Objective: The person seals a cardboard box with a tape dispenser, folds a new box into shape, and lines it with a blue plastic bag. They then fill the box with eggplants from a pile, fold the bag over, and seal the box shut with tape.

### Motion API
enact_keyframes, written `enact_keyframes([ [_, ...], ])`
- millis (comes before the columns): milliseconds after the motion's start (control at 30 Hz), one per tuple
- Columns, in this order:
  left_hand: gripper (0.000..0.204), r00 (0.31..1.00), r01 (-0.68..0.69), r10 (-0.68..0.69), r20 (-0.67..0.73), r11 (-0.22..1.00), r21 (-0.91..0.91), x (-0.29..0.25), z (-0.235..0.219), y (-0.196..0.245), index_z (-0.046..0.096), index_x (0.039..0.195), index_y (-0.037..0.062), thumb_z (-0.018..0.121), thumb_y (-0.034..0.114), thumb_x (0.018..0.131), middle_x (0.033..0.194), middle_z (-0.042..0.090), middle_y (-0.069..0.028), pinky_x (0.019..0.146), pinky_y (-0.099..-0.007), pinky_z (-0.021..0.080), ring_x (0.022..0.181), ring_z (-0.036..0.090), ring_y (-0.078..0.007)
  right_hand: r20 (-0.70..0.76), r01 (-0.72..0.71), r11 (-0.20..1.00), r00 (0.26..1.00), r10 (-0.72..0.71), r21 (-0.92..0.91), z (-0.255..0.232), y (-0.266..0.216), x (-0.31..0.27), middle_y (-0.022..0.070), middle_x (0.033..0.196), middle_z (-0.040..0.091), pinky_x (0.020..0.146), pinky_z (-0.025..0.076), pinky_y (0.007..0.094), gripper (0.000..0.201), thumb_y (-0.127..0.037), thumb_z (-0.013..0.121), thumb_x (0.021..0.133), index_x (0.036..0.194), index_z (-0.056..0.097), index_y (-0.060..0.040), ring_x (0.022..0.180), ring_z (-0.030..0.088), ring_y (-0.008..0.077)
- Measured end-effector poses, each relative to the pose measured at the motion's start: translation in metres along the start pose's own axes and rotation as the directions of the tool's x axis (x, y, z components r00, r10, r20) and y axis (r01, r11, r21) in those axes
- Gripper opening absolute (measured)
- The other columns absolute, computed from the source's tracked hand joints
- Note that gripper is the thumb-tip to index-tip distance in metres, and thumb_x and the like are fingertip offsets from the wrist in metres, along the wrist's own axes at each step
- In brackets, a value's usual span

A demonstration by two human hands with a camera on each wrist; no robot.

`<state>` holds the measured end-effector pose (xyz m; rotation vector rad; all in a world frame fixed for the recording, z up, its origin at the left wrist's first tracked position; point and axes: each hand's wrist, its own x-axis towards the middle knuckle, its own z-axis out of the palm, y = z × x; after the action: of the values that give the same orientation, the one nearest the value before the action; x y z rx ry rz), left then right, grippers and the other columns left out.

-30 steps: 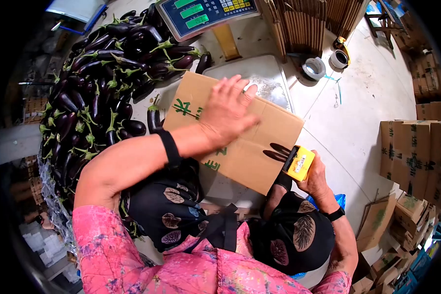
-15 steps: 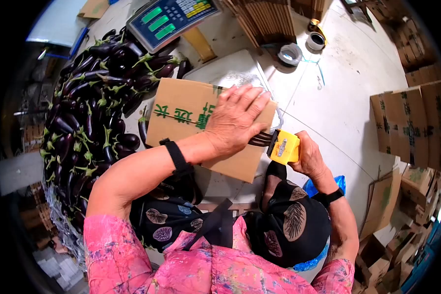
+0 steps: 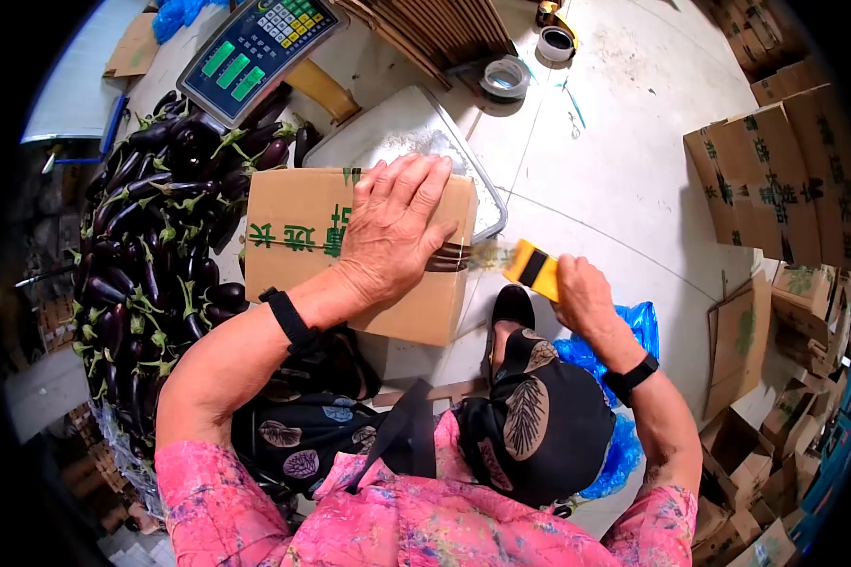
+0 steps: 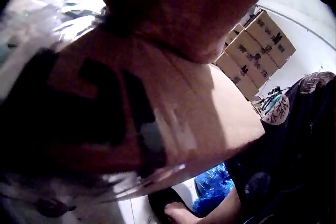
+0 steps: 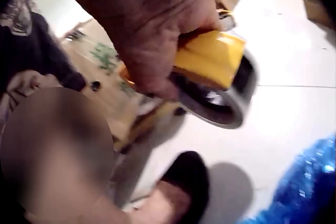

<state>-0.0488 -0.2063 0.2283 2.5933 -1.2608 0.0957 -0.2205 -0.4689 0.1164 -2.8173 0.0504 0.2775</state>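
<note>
— OK, right hand point(image 3: 584, 291)?
— Fingers curled round the yellow tape dispenser point(image 3: 531, 269), just off the right side of the carton point(image 3: 416, 310); a clear tape strip point(image 3: 490, 255) spans the gap.
— Left hand point(image 3: 397, 222)?
— Laid on the carton's top, fingers stretched out together.
— Carton's where?
— Over the scale platform point(image 3: 388, 132).
— Further out?
— Eggplants point(image 3: 151, 231) heaped left, blue plastic point(image 3: 639, 331) near right, grey tape roll point(image 3: 504, 79) on the floor beyond the platform.

Left of the left grip point(image 3: 397, 225) I see a heap of eggplants point(image 3: 151, 260); beyond that grip, a scale display point(image 3: 255, 57) and a bundle of folded cardboard point(image 3: 425, 30). Right of the right grip point(image 3: 584, 295) I have stacked cartons point(image 3: 756, 184), with blue plastic point(image 3: 643, 326) near that grip
</note>
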Motion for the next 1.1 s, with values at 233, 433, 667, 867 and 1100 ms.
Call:
enact_keyframes([
  [233, 0.066, 1.0, -0.008, 0.008, -0.03, 1.0, 0.001, 0.001, 0.001, 0.001, 0.042, 0.145, 0.0039, 0.063, 0.032, 0.09, 0.142, 0.046, -0.013, 0.115, -0.0472, 0.025, 0.134, 0.04, -0.031, -0.039, 0.229, 0.698, 0.937, -0.346, -0.678, -0.031, -0.085, 0.061, 0.0084, 0.079, 0.059, 0.058, 0.045, 0.0346, 0.025, -0.016, 0.063, 0.077, 0.098, 0.056, -0.0037, 0.068, 0.06, 0.0191],
  [433, 0.064, 0.999, -0.01, 0.009, -0.03, 1.0, -0.012, -0.003, 0.003, -0.003, 0.043, 0.144, 0.0041, 0.061, 0.035, 0.091, 0.144, 0.047, -0.0139, 0.115, -0.0475, 0.025, 0.135, 0.041, -0.0307, 0.277, -0.001, 0.977, 0.959, 0.062, -0.214, -0.012, -0.044, 0.03, 0.0182, 0.089, 0.067, 0.068, 0.056, 0.045, 0.047, -0.017, 0.077, 0.067, 0.106, 0.055, 0.0002, 0.085, 0.069, 0.0342],
  [667, 0.059, 0.998, 0.037, -0.01, 0.066, 0.9, -0.433, -0.004, -0.028, -0.036, 0.039, 0.149, 0.0031, 0.049, 0.023, 0.094, 0.154, 0.037, -0.0187, 0.119, -0.0472, 0.022, 0.143, 0.033, -0.0354, 0.247, -0.327, 0.945, 0.916, 0.315, 0.007, 0.058, 0.046, 0.011, 0.0234, 0.098, 0.069, 0.077, 0.055, 0.0498, 0.07, -0.039, 0.083, 0.069, 0.118, 0.051, 0.0004, 0.092, 0.068, 0.0416],
  [867, 0.054, 0.898, 0.42, -0.437, 0.049, 0.818, -0.393, -0.052, -0.052, -0.185, 0.038, 0.149, 0.0008, 0.044, 0.025, 0.102, 0.154, 0.038, -0.0157, 0.119, -0.0387, 0.024, 0.144, 0.033, -0.0299, -0.072, -0.337, 0.911, 0.929, 0.363, 0.239, 0.062, 0.03, -0.001, 0.0274, 0.13, 0.058, 0.101, 0.045, 0.0517, 0.09, -0.065, 0.069, 0.08, 0.133, 0.052, 0.0049, 0.12, 0.056, 0.0424],
  [1100, 0.071, 0.841, 0.483, -0.535, 0.081, 0.676, -0.556, -0.088, -0.016, -0.204, 0.027, 0.156, 0.0075, 0.044, 0.05, 0.102, 0.155, 0.034, -0.0223, 0.116, -0.041, 0.028, 0.143, 0.035, -0.0331, -0.207, 0.072, 0.396, 0.927, 0.312, 0.916, -0.032, -0.149, 0.11, 0.0276, 0.143, 0.046, 0.115, 0.029, 0.0427, 0.067, -0.048, 0.047, 0.101, 0.146, 0.038, 0.002, 0.138, 0.039, 0.0397],
])
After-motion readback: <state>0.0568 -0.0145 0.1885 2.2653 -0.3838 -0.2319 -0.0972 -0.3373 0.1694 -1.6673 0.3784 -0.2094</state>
